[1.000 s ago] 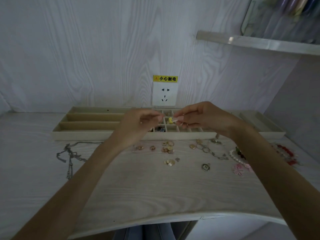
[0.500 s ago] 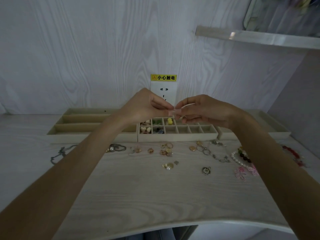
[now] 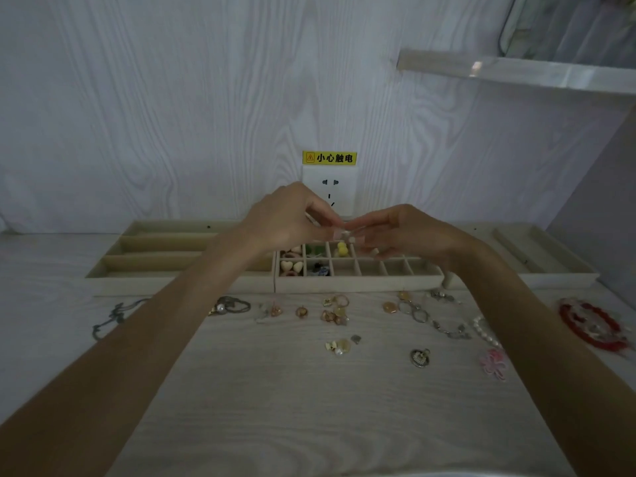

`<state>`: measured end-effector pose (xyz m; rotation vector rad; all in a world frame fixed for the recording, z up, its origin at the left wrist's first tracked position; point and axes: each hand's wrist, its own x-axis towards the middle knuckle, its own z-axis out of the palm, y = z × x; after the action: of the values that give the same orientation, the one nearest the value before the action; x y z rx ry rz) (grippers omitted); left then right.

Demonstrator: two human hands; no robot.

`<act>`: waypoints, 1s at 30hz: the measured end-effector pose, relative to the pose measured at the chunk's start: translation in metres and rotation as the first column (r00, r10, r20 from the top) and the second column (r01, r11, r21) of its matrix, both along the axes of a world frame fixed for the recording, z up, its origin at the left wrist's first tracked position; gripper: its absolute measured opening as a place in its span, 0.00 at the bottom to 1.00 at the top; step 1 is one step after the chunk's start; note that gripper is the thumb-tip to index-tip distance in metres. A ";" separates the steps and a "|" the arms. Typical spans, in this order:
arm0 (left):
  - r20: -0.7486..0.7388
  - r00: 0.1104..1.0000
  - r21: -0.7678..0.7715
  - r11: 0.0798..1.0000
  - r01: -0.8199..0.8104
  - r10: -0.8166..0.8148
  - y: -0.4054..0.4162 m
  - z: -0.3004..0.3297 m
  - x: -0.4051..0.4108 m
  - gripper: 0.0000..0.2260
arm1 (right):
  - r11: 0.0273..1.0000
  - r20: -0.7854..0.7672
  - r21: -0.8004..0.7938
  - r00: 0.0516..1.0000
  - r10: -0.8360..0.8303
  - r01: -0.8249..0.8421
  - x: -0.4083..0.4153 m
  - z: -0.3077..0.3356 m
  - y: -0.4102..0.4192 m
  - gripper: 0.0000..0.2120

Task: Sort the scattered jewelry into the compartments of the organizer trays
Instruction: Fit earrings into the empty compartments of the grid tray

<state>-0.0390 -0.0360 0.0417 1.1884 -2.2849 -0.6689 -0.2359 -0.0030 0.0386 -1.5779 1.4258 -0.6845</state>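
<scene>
My left hand [image 3: 285, 220] and my right hand [image 3: 406, 235] meet fingertip to fingertip above the small-compartment tray [image 3: 358, 282]. Between them they pinch a tiny pale piece of jewelry [image 3: 347, 234]; its shape is too small to tell. The tray's compartments hold heart beads [image 3: 290, 266], green pieces [image 3: 315, 251], a yellow piece [image 3: 341, 249] and a dark blue piece [image 3: 320, 270]. Loose on the table lie gold and pink rings [image 3: 334, 309], a round pendant [image 3: 420, 358], a pearl bracelet [image 3: 483, 333], a pink flower [image 3: 494, 364] and a red bracelet [image 3: 592, 327].
A long-slot tray [image 3: 148, 263] sits at the left and another tray [image 3: 550, 256] at the right, both against the wall. A silver chain [image 3: 113, 316] lies at the left. A wall socket [image 3: 330, 187] with a yellow warning label is behind my hands; a shelf [image 3: 516, 72] projects upper right.
Both hands rose from just above the tray to a higher position, staying joined at the fingertips around the small piece. The camera view shifted slightly.
</scene>
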 end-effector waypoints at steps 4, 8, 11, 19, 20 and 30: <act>0.061 0.997 -0.063 0.997 -0.036 0.040 -0.004 0.003 -0.006 0.09 | 0.999 0.116 0.036 0.993 0.023 -0.028 -0.001 -0.005 -0.005 0.16; 0.070 0.995 -0.120 0.990 -0.067 0.076 -0.005 0.002 -0.012 0.12 | 0.994 0.035 -0.106 0.999 0.036 -0.033 -0.001 -0.009 -0.008 0.18; 0.062 0.995 -0.133 0.989 -0.071 0.080 -0.005 0.003 -0.016 0.15 | 0.983 0.093 -0.183 0.996 -0.006 0.023 0.000 -0.010 -0.010 0.17; -0.162 0.986 0.143 0.989 -0.024 0.048 -0.010 0.000 -0.016 0.12 | 0.952 0.194 -0.263 0.975 -0.107 0.157 0.007 -0.022 -0.010 0.13; -0.136 0.989 0.216 0.976 -0.019 0.049 -0.010 0.001 -0.015 0.13 | 0.940 0.205 -0.280 0.968 -0.142 0.197 0.008 -0.025 -0.010 0.11; -0.050 0.997 0.113 0.992 -0.059 0.065 -0.014 -0.015 -0.021 0.10 | 0.911 0.307 -0.266 0.924 -0.229 0.314 0.014 -0.029 -0.007 0.08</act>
<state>-0.0602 -0.0505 0.0269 1.2719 -2.1816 -0.8041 -0.2217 -0.0105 0.0094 -1.4555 1.3934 -1.2980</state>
